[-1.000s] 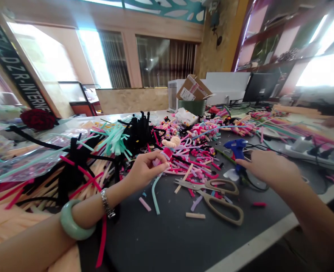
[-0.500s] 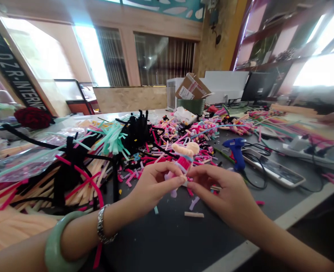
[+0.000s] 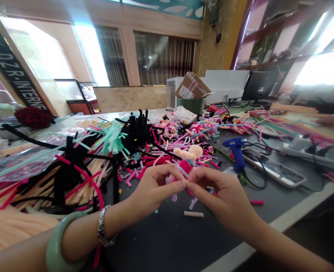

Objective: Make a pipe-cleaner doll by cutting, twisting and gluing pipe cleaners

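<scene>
So the little fuzzy figure (image 3: 186,166) was up over the table (image 3: 144,241), left of the blue glue gun (image 3: 237,151) and closer to the wearer. The left hand (image 3: 155,185) had its lower part pinched between thumb and fingers, and the right hand (image 3: 220,192) pinched its bottom edge too (exact bit was too tiny to make out). I figured it was light, soft and bendy, easily squashed, so that lower body seemed the best hold, clear of the outstretched limb.
</scene>
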Tool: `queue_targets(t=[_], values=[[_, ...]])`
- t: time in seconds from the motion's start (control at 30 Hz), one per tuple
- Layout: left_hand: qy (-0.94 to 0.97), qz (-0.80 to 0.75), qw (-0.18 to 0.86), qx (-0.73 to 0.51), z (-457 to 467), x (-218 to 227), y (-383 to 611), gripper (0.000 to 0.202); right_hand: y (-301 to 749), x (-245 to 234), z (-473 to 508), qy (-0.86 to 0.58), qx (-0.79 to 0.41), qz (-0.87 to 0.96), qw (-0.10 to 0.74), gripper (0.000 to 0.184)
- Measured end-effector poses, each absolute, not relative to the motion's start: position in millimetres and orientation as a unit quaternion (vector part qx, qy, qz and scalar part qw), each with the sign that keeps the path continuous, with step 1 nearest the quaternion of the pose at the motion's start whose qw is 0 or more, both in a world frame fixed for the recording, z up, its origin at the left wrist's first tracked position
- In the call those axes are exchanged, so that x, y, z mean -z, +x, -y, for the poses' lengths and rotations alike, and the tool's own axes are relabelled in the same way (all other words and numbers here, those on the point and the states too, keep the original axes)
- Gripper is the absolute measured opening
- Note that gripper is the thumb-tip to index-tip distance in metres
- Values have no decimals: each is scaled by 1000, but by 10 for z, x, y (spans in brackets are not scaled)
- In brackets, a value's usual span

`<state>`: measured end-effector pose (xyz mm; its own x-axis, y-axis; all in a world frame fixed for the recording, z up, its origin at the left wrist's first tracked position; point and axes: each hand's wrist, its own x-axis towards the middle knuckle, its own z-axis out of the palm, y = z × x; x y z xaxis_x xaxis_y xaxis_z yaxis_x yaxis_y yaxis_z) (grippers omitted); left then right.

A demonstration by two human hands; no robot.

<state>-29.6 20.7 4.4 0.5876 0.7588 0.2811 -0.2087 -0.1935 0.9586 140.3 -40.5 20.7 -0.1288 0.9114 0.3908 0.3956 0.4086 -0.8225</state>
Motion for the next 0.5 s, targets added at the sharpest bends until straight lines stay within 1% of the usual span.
queue_targets(t=[0.5], values=[[684, -223, 575, -388, -211, -72, -308, 10, 1390, -201, 393, -468, -269, 712, 449, 13]])
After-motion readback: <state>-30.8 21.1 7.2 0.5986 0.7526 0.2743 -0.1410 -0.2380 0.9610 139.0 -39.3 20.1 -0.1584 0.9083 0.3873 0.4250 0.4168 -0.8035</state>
